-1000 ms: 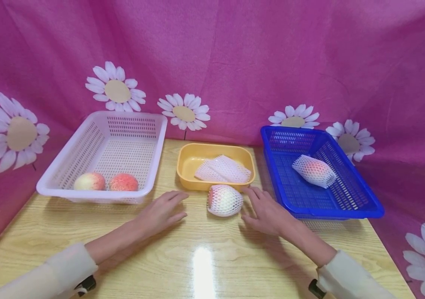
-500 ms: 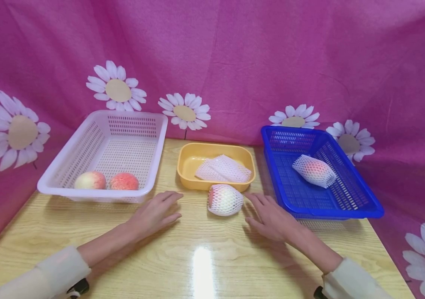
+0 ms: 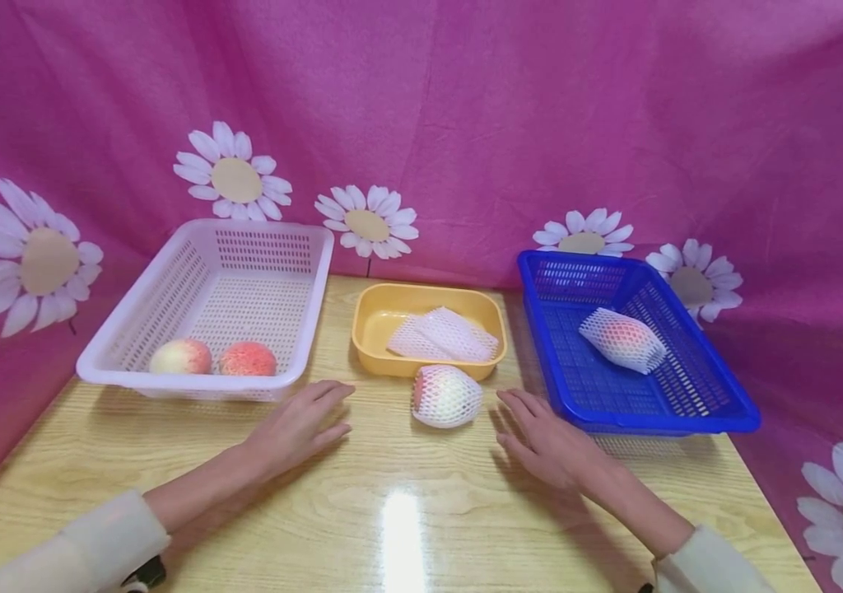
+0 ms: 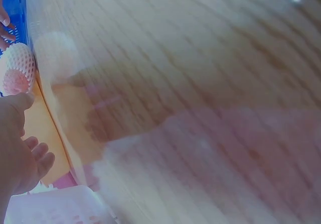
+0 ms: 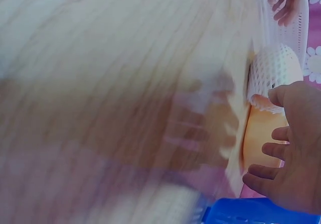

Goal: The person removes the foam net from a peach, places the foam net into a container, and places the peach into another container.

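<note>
A peach in a white foam net (image 3: 447, 397) sits on the wooden table, close in front of the yellow tray (image 3: 370, 362). To its left, apart from it, is my left hand (image 3: 299, 427), fingers extended and holding nothing. My right hand (image 3: 546, 436) lies to the right of the peach, fingers loosely spread and touching nothing but the space near the table. The right wrist view shows the netted peach (image 5: 273, 76) beyond the thumb. Flat white foam nets (image 3: 444, 336) lie in the yellow tray.
On the left stands a white basket (image 3: 118, 329) holding a pale peach (image 3: 180, 357) and a redder peach (image 3: 248, 359). A blue basket (image 3: 555, 362) on the right contains another netted peach (image 3: 623, 339). A pink flowered cloth (image 3: 466, 123) hangs behind the table (image 3: 318, 519).
Both hands have drawn away from the netted peach, the left hand to the left and the right hand to the right. The peach has stayed in place.
</note>
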Action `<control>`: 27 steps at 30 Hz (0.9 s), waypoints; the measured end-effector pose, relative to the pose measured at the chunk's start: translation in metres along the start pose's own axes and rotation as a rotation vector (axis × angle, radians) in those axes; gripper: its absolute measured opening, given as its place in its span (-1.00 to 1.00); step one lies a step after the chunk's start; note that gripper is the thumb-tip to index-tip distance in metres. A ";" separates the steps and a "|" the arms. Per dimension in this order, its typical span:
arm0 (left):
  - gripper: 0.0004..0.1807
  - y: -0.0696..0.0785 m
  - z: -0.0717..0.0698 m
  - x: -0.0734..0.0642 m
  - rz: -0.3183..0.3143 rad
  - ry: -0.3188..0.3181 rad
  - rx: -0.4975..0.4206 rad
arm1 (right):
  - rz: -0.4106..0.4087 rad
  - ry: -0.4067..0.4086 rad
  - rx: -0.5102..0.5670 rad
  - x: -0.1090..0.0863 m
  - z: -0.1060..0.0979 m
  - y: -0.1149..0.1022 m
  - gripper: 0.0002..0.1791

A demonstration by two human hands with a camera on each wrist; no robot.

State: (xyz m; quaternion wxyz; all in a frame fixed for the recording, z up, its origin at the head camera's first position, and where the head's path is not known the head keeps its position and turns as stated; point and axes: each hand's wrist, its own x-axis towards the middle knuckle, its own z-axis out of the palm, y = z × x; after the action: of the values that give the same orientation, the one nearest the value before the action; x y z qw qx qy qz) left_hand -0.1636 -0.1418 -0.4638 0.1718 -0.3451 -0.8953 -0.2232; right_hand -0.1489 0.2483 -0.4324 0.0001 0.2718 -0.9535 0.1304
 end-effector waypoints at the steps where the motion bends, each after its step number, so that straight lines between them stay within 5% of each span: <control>1: -0.45 0.000 -0.001 -0.001 0.004 0.006 0.003 | 0.006 -0.002 0.004 -0.001 0.000 0.000 -0.34; 12: -0.47 -0.006 -0.002 -0.009 0.049 0.069 0.050 | 0.065 0.001 0.005 -0.012 0.004 0.004 -0.33; 22: -0.46 -0.005 -0.007 -0.014 -0.058 0.001 0.052 | 0.045 0.014 -0.001 -0.017 0.007 0.007 -0.32; 27: -0.46 -0.004 -0.008 -0.013 -0.052 -0.003 0.053 | 0.050 0.009 0.003 -0.014 0.006 0.005 -0.32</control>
State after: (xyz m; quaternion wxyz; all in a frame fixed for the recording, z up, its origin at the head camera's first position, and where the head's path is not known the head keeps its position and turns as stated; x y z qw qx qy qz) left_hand -0.1561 -0.1558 -0.4638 0.1735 -0.3175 -0.9098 -0.2032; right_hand -0.1390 0.2577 -0.4407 0.0005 0.2472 -0.9598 0.1328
